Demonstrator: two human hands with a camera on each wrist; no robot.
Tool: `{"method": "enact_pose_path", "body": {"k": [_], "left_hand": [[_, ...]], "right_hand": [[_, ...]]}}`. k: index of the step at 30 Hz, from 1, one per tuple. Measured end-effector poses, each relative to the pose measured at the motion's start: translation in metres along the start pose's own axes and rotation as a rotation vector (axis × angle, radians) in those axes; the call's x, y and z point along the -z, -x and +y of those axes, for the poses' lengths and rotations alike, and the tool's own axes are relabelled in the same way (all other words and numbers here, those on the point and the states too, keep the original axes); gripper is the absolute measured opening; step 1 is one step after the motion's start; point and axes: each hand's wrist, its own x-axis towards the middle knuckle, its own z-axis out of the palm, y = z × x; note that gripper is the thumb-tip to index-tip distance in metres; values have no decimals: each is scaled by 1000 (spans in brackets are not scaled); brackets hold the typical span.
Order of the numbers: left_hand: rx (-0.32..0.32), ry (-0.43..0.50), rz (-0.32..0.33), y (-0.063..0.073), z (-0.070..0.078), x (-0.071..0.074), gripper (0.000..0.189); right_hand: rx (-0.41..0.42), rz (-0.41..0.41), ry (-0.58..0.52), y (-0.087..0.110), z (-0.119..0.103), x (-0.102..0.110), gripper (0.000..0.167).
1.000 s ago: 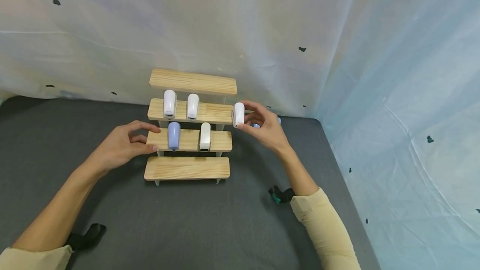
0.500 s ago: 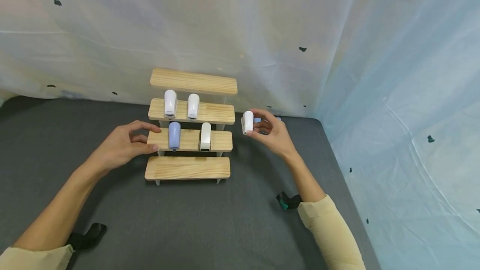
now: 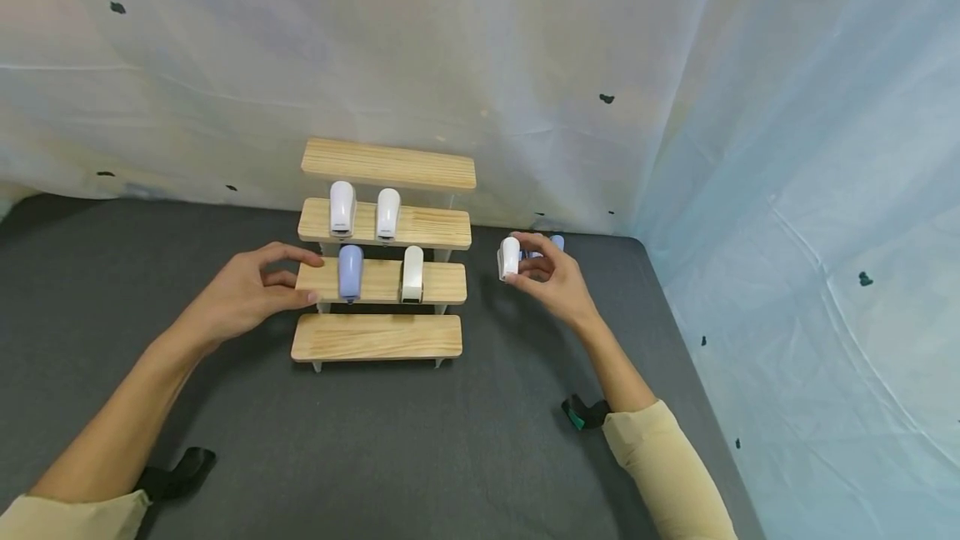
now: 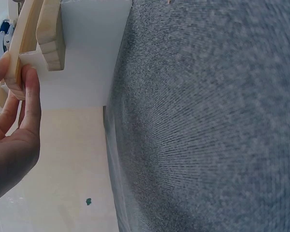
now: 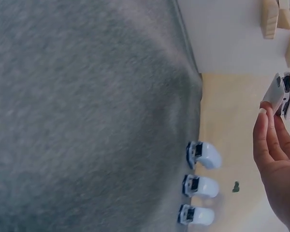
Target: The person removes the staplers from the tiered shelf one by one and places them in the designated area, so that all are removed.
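A white mini stapler [image 3: 509, 258] is pinched between the thumb and fingers of my right hand [image 3: 555, 280], off the right side of a tiered wooden display stand [image 3: 375, 337]. Its metal underside shows in the right wrist view. My left hand [image 3: 243, 290] grips the left end of the stand's second tier from the bottom, thumb and fingertips on opposite faces of the board [image 4: 14, 72]. That tier bears a lavender stapler [image 3: 350, 272] and a white stapler [image 3: 412, 273]. One tier higher, two more white staplers [image 3: 342, 208] stand side by side.
Three pale staplers [image 5: 205, 187] stand in a row on the dark grey cloth [image 5: 87, 121] near the back wall. From the head, my right hand partly hides the lavender ones [image 3: 557, 243]. Hanging pale sheets [image 3: 810, 232] border the table behind and at right.
My right hand has carried the white stapler away from the stand's third tier, rightward and toward me. The left hand keeps its grip on the stand.
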Motion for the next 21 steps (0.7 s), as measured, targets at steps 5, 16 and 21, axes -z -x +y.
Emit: {"method": "enact_pose_path", "body": {"k": [5, 16, 21], "left_hand": [[-8, -3, 5, 0, 0, 1, 52], [-18, 24, -2, -1, -2, -2, 55], [-20, 21, 8, -1, -4, -2, 54]], "right_hand": [[-23, -3, -29, 0, 9, 2, 58], [-104, -24, -31, 8, 50, 9, 60], [-113, -29, -14, 9, 65, 11, 61]]}}
